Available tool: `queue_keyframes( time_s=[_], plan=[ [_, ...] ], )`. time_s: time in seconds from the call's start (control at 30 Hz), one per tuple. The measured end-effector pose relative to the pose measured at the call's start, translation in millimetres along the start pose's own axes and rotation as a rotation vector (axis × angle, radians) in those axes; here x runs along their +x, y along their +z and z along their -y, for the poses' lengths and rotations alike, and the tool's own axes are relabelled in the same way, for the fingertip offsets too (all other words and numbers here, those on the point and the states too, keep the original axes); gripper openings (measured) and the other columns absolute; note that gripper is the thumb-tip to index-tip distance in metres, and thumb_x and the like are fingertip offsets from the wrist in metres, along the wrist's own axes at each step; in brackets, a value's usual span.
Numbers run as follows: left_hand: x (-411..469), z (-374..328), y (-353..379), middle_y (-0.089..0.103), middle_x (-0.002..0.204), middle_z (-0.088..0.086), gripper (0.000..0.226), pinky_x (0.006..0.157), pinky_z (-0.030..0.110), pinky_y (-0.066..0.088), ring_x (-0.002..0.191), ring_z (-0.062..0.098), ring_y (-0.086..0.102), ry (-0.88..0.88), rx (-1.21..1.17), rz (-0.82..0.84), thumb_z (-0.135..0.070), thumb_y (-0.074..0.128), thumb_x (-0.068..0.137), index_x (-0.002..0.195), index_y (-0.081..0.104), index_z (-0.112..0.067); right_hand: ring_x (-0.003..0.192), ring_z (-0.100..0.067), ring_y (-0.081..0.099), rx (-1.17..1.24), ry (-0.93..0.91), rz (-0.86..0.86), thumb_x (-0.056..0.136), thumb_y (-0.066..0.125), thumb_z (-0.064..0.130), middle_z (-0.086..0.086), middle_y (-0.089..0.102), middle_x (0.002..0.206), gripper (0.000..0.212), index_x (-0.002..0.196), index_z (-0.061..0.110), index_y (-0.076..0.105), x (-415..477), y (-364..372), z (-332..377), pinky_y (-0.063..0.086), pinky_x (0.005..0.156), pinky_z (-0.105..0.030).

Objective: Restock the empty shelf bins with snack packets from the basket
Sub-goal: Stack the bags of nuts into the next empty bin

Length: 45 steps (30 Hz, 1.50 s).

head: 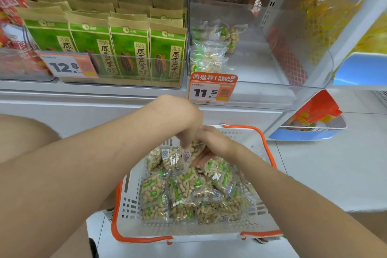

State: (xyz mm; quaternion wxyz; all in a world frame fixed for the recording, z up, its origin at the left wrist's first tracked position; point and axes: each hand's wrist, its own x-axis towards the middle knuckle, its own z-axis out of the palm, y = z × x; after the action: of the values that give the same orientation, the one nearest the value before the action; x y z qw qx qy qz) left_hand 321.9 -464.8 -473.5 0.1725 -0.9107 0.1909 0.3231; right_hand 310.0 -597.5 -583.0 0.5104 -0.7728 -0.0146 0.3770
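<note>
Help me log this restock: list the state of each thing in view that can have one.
basket, on the floor, heaped with peanut packets, handles folded down.
held packet, just above the heap, gripped by both hands.
left hand, pinching the held packet's top.
right hand, holding the held packet from below.
clear bin, nearly empty, a few peanut packets at its left side.
seed-pack bin, full.

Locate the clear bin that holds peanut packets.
Head view, upper right of centre: the bin sits on the shelf, right of the green seed bags and directly behind the 11.5 price tag.
</note>
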Motion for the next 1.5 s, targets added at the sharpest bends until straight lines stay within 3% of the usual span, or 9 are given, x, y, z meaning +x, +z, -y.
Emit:
queue_keyframes(
  time_s=[0.17,0.37,0.53,0.67,0.77,1.07,1.2,1.3,1.5],
  plan=[
    [-5.8,-5.0,4.4,0.069,0.089,-0.002,0.059,0.075,0.038,0.059,0.079,0.020,0.070,0.083,-0.283,-0.091,-0.077,0.060,0.087,0.099,0.069,-0.020,0.103,-0.056,0.069,0.329,0.146,0.131,0.096,0.040,0.037,-0.029,0.074,0.096,0.042,0.116,0.004,0.058,-28.3,-22.2,27.1,0.061,0.080,-0.047],
    [-19.9,-0.5,-10.1,0.073,0.068,0.008,0.048,0.055,0.039,0.064,0.054,0.023,0.074,0.154,-0.601,-0.290,-0.045,0.052,0.102,0.085,0.072,-0.005,0.078,-0.040,0.076,0.064,0.093,0.024,0.100,0.017,0.078,-0.032,0.075,0.094,0.093,0.121,-0.001,0.060,-57.9,-53.5,48.1,0.055,0.054,-0.031],
    [-38.2,8.6,-32.0,0.072,0.068,-0.006,0.028,0.062,0.029,0.050,0.064,0.011,0.066,0.229,-0.818,-0.628,-0.047,0.064,0.096,0.089,0.080,-0.025,0.045,-0.034,0.054,-0.128,-0.516,-0.534,0.107,0.035,0.062,-0.015,0.054,0.043,0.080,0.060,0.003,0.064,-68.5,-52.9,44.7,0.044,0.051,-0.038],
    [-44.2,6.8,-43.0,0.063,0.068,0.012,0.027,0.062,0.032,0.041,0.057,0.015,0.050,0.303,-1.208,-0.753,-0.035,0.066,0.088,0.078,0.076,-0.013,0.054,-0.014,0.031,-0.033,-0.849,-0.731,0.107,0.048,0.044,0.012,0.033,0.054,0.052,0.060,0.023,0.051,-72.6,-56.4,61.7,0.026,0.054,-0.033],
    [-40.7,1.4,-49.9,0.035,0.059,0.007,0.042,0.061,0.036,0.033,0.057,0.020,0.036,0.172,-1.355,-0.897,-0.033,0.061,0.093,0.072,0.052,0.002,0.058,-0.011,0.031,-0.155,-0.877,-0.848,0.110,0.046,0.040,0.009,0.032,0.058,0.053,0.064,0.014,0.045,-77.5,-61.5,79.0,0.025,0.055,-0.036],
    [-16.2,21.2,-77.1,0.056,0.055,0.010,0.036,0.066,0.038,0.060,0.050,0.018,0.054,-0.014,-1.591,-1.100,-0.028,0.066,0.093,0.089,0.071,0.007,0.045,-0.017,0.059,-0.339,-0.769,-0.705,0.109,0.046,0.051,0.004,0.053,0.052,0.049,0.071,0.019,0.050,-59.6,-104.3,127.3,0.043,0.050,-0.030],
    [-2.1,29.4,-88.5,0.076,0.078,0.006,0.036,0.079,0.047,0.062,0.076,0.024,0.074,-0.057,-1.208,-1.172,-0.030,0.050,0.105,0.095,0.075,-0.004,0.046,-0.005,0.054,-0.440,-0.654,-0.750,0.107,0.048,0.053,0.008,0.053,0.055,0.051,0.071,0.017,0.055,-38.9,-132.8,140.3,0.045,0.053,-0.025],
    [7.4,31.8,-91.2,0.068,0.118,0.012,0.030,0.090,0.036,0.048,0.112,0.032,0.063,-0.106,-0.794,-1.247,-0.021,0.046,0.108,0.128,0.063,-0.006,0.070,-0.025,0.065,-0.480,-0.505,-0.846,0.107,0.044,0.053,-0.003,0.058,0.064,0.059,0.077,0.005,0.057,-18.8,-163.3,143.1,0.048,0.067,-0.037],
    [28.1,34.0,-85.2,0.070,0.108,0.010,0.026,0.093,0.042,0.051,0.110,0.032,0.057,-0.065,-0.385,-1.044,-0.017,0.051,0.096,0.111,0.071,-0.012,0.115,-0.043,0.059,-0.407,-0.196,-0.895,0.107,0.044,0.039,-0.025,0.064,0.124,0.046,0.122,-0.001,0.061,35.4,-205.5,130.1,0.046,0.089,-0.039]
  ],
)
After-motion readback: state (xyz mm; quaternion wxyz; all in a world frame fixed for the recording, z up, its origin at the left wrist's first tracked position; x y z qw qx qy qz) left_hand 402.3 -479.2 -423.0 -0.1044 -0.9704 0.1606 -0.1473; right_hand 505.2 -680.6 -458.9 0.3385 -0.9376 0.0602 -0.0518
